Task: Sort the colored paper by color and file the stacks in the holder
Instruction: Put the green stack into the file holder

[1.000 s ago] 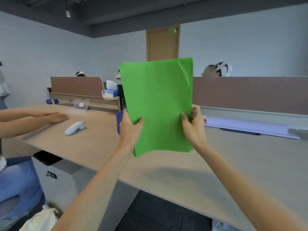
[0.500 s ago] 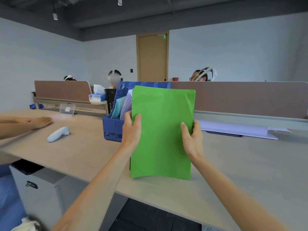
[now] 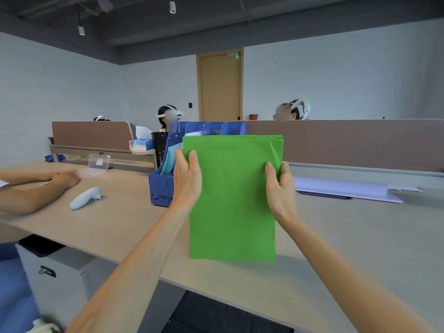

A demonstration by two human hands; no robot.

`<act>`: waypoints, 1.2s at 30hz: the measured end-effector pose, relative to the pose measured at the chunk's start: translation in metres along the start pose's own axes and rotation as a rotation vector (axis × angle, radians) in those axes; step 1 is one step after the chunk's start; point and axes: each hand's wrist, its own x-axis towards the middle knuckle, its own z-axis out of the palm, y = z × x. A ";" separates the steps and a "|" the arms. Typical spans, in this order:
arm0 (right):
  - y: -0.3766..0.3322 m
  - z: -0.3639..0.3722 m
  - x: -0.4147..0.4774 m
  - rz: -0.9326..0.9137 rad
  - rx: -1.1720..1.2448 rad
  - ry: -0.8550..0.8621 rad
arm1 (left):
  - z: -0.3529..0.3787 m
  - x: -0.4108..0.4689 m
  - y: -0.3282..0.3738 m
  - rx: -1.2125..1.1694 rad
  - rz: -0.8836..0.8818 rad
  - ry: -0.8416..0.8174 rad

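Note:
A stack of green paper [image 3: 231, 200] stands upright with its bottom edge on the table [image 3: 360, 236]. My left hand [image 3: 186, 179] grips its left edge and my right hand [image 3: 280, 186] grips its right edge, thumbs on the front. Behind the stack stands the blue file holder [image 3: 159, 188] with several slots; pale teal and lilac sheets [image 3: 169, 159] show in its left slots. The green stack hides most of the holder.
Another person's arms and hands [image 3: 60, 180] rest on the table at the left, near a white controller [image 3: 84, 198]. Lilac paper [image 3: 346, 188] lies flat at the right beside the brown partition [image 3: 360, 145]. A drawer cabinet [image 3: 52, 267] sits under the table's near-left edge.
The green stack came down from mid-air until its bottom edge rests on the table in front of the holder. Both hands kept their grip on its sides.

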 end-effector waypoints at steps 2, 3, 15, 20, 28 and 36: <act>0.007 0.001 -0.004 0.003 -0.017 -0.019 | -0.001 0.001 -0.011 0.006 -0.036 -0.006; 0.011 0.001 -0.005 -0.001 -0.034 -0.024 | -0.001 0.001 -0.017 0.010 -0.046 -0.013; -0.015 0.006 0.013 -0.207 -0.123 0.057 | -0.008 0.010 -0.028 -0.155 -0.024 -0.219; -0.011 0.007 0.008 -0.152 -0.101 0.033 | -0.003 0.000 -0.034 -0.054 0.059 -0.145; 0.055 0.016 -0.014 0.008 -0.148 -0.015 | 0.007 -0.025 -0.088 0.028 -0.027 -0.134; 0.063 0.061 0.061 0.017 -0.080 0.037 | 0.013 0.046 -0.071 -0.306 -0.138 -0.188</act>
